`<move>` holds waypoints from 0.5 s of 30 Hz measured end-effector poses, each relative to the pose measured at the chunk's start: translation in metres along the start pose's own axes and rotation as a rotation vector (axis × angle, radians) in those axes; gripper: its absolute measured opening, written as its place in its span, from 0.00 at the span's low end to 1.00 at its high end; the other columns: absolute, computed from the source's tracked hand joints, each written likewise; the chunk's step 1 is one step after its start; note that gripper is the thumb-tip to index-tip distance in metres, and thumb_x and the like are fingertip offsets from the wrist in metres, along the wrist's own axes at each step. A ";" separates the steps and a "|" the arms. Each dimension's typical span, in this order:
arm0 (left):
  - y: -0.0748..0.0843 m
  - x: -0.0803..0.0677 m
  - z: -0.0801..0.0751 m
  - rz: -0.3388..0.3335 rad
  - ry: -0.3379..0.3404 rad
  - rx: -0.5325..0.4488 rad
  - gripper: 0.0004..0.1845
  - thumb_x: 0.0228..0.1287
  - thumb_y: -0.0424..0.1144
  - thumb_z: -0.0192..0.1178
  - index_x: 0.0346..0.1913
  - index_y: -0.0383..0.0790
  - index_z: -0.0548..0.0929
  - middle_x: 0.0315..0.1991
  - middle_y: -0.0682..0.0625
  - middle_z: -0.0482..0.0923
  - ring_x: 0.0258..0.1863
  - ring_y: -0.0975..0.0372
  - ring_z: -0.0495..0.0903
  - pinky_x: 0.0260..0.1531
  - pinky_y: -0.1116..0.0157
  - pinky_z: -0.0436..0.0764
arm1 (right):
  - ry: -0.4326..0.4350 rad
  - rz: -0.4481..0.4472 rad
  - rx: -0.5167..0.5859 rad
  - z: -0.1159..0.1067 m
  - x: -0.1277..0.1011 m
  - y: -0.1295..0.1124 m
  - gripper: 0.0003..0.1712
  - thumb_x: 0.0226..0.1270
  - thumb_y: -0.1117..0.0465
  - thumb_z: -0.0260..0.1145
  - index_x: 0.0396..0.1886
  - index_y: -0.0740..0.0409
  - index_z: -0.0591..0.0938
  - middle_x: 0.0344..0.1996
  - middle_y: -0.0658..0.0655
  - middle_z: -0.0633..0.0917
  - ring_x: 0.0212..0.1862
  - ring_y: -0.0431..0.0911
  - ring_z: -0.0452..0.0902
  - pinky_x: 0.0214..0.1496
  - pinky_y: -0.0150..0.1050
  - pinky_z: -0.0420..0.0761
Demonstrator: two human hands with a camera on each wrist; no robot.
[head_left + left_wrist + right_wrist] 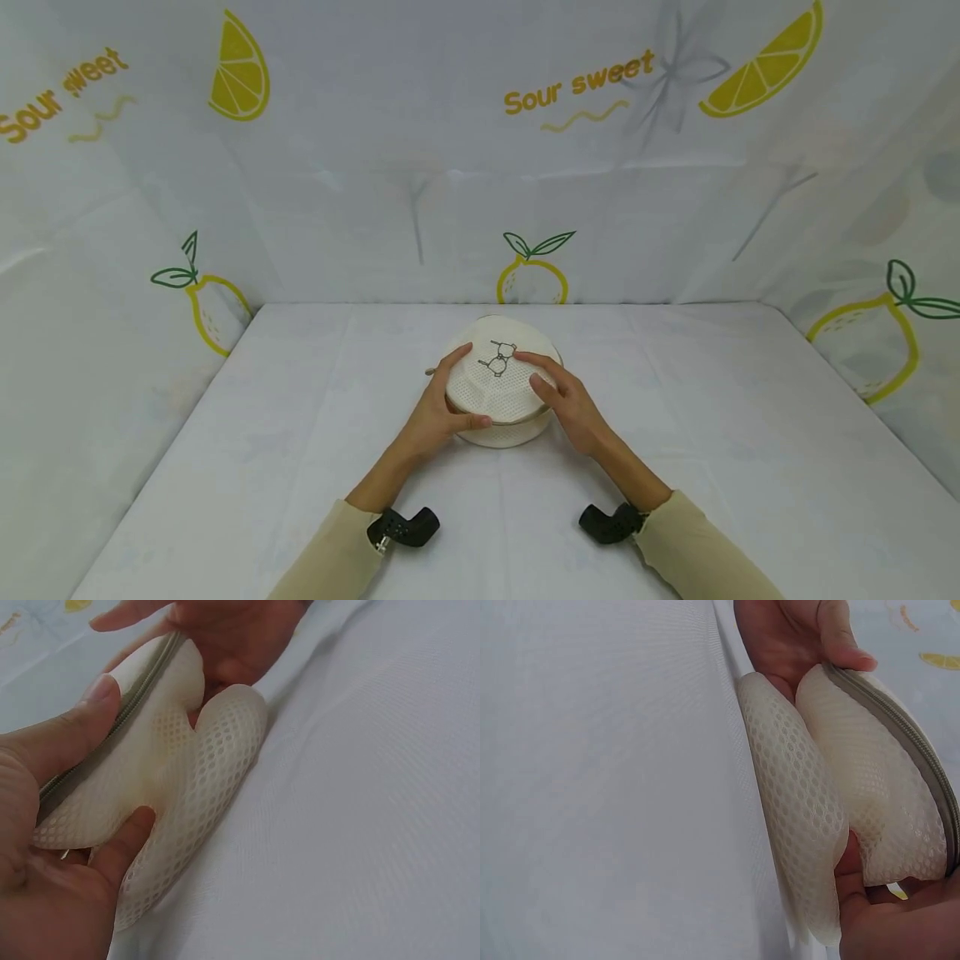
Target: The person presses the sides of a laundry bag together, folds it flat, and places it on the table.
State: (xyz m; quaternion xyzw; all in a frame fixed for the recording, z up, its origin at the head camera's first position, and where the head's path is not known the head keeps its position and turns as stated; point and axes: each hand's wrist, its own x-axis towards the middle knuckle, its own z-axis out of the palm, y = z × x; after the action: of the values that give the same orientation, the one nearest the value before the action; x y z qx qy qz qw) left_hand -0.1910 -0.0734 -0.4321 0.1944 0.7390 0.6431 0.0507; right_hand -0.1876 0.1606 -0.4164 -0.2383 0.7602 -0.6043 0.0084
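The words "Sour sweet" are showing in yellow letters on the lemon-printed backdrop cloth (480, 167), once at the upper left, partly cut off by the frame edge, and once near the upper middle above a wavy line.

You face a white tablecloth (750, 467) that covers the whole table, lightly creased. A backdrop (420, 192) rises behind and at both sides, printed with lemons (532, 279), lemon slices (240, 71) and the words "Sour sweet" (577, 83).
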 end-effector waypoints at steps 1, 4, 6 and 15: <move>-0.001 0.000 -0.001 -0.010 -0.002 0.012 0.56 0.43 0.35 0.77 0.73 0.64 0.55 0.73 0.53 0.50 0.70 0.57 0.54 0.67 0.53 0.52 | 0.000 0.001 -0.013 0.000 0.000 0.000 0.22 0.76 0.56 0.49 0.67 0.50 0.70 0.68 0.52 0.67 0.72 0.49 0.52 0.70 0.59 0.47; -0.003 0.001 -0.004 -0.030 -0.011 0.025 0.55 0.42 0.36 0.78 0.71 0.67 0.57 0.72 0.55 0.53 0.70 0.58 0.54 0.68 0.51 0.50 | 0.002 0.001 -0.049 0.001 0.000 0.001 0.22 0.76 0.57 0.51 0.67 0.49 0.71 0.68 0.52 0.68 0.72 0.49 0.52 0.70 0.60 0.44; -0.002 0.002 -0.006 -0.042 -0.022 0.035 0.55 0.42 0.37 0.79 0.71 0.67 0.57 0.72 0.56 0.53 0.70 0.59 0.53 0.68 0.52 0.49 | 0.005 0.007 -0.070 0.001 0.000 0.001 0.22 0.75 0.56 0.51 0.66 0.48 0.72 0.68 0.51 0.68 0.72 0.49 0.52 0.70 0.61 0.44; 0.002 0.003 -0.017 -0.114 -0.081 0.098 0.55 0.42 0.38 0.78 0.71 0.70 0.56 0.73 0.54 0.49 0.69 0.56 0.54 0.67 0.50 0.52 | -0.017 0.038 -0.093 0.001 0.000 0.005 0.21 0.74 0.52 0.54 0.65 0.42 0.73 0.66 0.47 0.69 0.71 0.47 0.53 0.69 0.60 0.49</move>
State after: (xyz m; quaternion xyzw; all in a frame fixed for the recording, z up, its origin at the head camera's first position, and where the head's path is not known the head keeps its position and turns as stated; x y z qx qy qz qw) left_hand -0.1985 -0.0882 -0.4270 0.1803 0.7767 0.5939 0.1076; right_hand -0.1891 0.1606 -0.4209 -0.2290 0.7918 -0.5660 0.0153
